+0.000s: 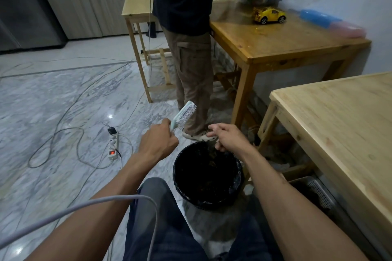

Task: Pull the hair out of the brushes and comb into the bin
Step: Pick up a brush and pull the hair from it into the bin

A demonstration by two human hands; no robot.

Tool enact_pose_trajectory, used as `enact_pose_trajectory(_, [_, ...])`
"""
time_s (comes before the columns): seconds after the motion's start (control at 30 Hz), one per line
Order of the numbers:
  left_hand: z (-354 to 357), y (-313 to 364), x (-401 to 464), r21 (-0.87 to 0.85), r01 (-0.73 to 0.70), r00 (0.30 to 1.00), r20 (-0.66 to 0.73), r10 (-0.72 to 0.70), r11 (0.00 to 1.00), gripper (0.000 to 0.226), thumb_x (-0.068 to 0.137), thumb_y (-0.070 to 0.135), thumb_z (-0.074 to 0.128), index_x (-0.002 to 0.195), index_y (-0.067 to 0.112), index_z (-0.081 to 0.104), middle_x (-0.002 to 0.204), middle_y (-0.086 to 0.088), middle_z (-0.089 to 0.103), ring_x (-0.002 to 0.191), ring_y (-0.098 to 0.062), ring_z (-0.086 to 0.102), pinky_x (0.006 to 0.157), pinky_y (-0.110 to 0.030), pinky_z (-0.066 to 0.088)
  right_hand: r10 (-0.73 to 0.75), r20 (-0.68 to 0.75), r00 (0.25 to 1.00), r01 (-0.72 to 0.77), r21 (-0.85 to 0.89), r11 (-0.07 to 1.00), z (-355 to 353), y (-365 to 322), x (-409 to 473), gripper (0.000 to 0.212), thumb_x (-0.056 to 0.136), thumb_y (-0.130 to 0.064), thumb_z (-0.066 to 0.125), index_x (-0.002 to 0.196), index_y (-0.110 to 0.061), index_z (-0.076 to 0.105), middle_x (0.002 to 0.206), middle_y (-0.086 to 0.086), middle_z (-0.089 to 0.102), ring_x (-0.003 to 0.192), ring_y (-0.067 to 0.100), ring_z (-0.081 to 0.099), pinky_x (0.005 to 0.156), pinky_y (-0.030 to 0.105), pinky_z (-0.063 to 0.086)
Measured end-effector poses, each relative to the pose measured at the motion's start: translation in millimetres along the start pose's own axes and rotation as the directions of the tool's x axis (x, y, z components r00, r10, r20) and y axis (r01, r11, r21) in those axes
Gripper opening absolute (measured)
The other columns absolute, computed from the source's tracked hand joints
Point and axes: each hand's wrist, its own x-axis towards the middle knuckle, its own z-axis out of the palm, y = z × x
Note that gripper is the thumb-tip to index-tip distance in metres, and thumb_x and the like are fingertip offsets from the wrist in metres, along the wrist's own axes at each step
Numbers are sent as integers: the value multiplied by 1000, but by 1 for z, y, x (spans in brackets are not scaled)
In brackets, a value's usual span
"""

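My left hand grips the handle of a pale mint hairbrush, whose white bristles face right and tilt upward. A black bin with a dark liner stands on the floor between my knees, with dark clumps of hair inside. My right hand hovers over the bin's far rim, fingers loosely spread and pointing left; thin strands of hair seem to hang from it into the bin, though whether it still pinches them is unclear.
A person in brown trousers stands just beyond the bin, by a wooden table with a yellow toy car. A pale wooden table is at right. A power strip and cables lie on the marble floor at left.
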Motion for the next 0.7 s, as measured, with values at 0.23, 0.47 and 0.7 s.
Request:
enact_pose_trajectory(0.23, [4, 5, 2, -141, -36, 999, -3, 36, 989, 27, 98, 22, 49, 121, 9, 51, 94, -16, 67, 76, -34, 60, 61, -39, 42, -45, -53, 998, 40, -89, 995, 2, -3, 0, 35, 97, 5, 54, 122, -13, 72, 121, 8, 72, 65, 12, 73, 60, 26, 61])
enact_pose_trajectory(0.47, [5, 9, 5, -164, -98, 995, 11, 101, 982, 28, 102, 28, 42, 124, 14, 50, 97, -14, 70, 82, -36, 61, 65, -43, 42, -45, -26, 999, 47, 49, 998, 3, -24, -2, 32, 92, -47, 71, 111, -21, 74, 104, -3, 77, 94, 13, 72, 86, 35, 61])
enact_pose_trajectory(0.7, [14, 24, -5, -121, -190, 981, 12, 192, 974, 29, 100, 21, 47, 127, 13, 49, 92, -14, 69, 78, -33, 60, 62, -39, 39, -30, -26, 999, 33, 138, 990, 17, -31, 0, 28, 95, -20, 75, 70, -7, 73, 56, -1, 68, 44, 5, 56, 44, 15, 45])
